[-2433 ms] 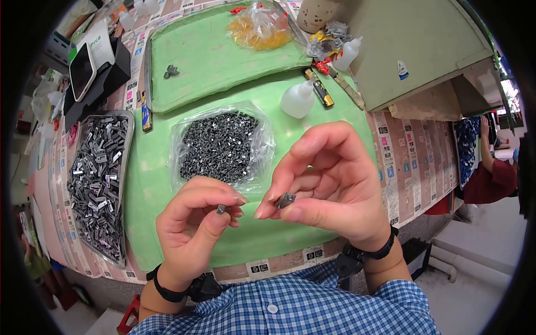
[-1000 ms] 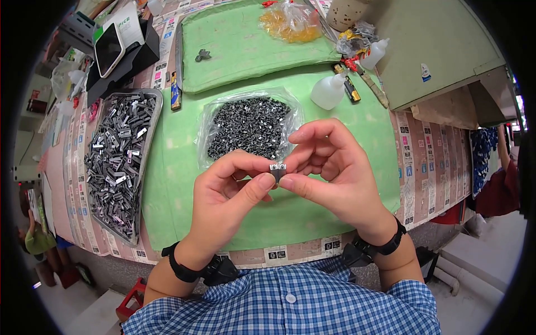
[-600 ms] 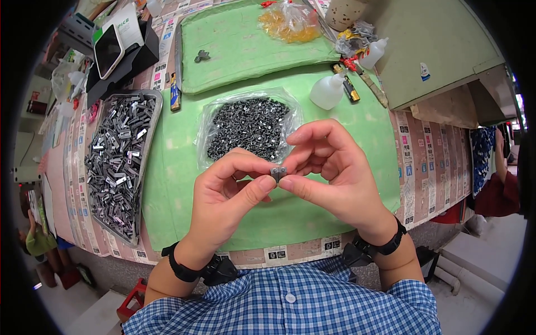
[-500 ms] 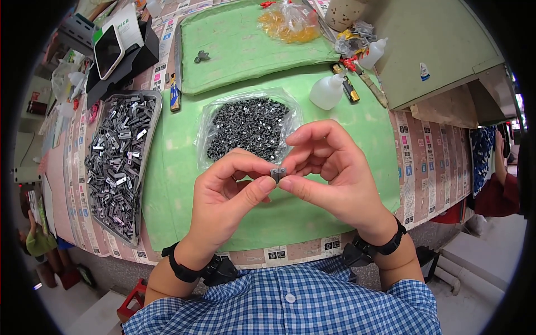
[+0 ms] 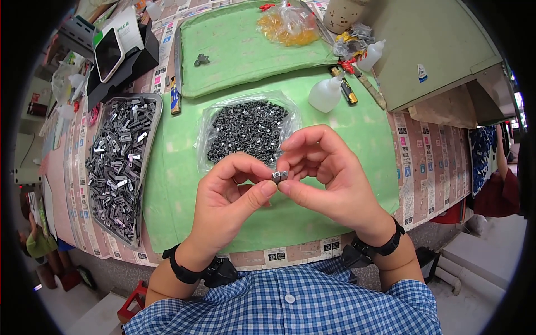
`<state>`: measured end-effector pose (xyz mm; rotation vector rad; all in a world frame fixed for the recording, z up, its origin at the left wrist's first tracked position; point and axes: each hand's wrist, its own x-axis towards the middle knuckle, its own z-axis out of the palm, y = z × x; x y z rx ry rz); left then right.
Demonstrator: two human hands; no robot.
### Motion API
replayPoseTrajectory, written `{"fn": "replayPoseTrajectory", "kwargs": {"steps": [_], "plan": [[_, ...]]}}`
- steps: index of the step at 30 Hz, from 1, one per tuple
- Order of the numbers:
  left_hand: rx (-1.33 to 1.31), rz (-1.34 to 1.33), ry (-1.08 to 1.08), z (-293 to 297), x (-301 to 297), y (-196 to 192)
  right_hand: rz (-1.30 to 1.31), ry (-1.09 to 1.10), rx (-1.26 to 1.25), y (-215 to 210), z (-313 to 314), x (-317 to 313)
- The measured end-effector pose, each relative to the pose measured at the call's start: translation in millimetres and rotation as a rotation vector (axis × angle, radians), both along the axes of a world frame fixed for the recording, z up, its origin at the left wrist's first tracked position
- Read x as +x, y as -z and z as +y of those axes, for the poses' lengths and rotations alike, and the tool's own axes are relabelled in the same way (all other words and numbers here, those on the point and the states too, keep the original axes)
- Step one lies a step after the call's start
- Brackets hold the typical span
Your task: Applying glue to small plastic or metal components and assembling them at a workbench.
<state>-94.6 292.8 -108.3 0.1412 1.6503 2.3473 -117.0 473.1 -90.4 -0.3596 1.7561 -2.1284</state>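
Between my two hands, just in front of the bag, are small dark grey metal pieces (image 5: 280,176) held side by side; each shows a bright spot on top. My left hand (image 5: 226,192) pinches the left side with thumb and forefinger. My right hand (image 5: 329,181) pinches the right side the same way, its forefinger arched. Whether the pieces are joined I cannot tell. Just beyond my fingers, a clear plastic bag (image 5: 202,137) lies spread with a heap of small black parts (image 5: 245,127) on it. To the left, a long metal tray (image 5: 149,162) holds many grey metal clips (image 5: 118,167).
A white squeeze bottle (image 5: 325,95), a yellow-black cutter (image 5: 347,89) and a brush-like tool (image 5: 370,89) lie at the back right. Behind the bag is a green-covered board (image 5: 240,61) with an orange-filled bag (image 5: 287,28). A phone (image 5: 109,53) leans at the back left.
The pieces between my fingertips have tipped slightly and sit a little lower. Both hands keep their pinch and have hardly moved.
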Motion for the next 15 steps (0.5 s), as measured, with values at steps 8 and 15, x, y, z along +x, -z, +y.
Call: {"fn": "replayPoseTrajectory", "kwargs": {"steps": [8,15], "plan": [[0.004,-0.026,0.029,3,0,3,0.032,-0.005,-0.005,3,1,1],[-0.018,-0.072,0.045,8,-1,-1,0.029,-0.031,0.153,-8,11,-5]]}}
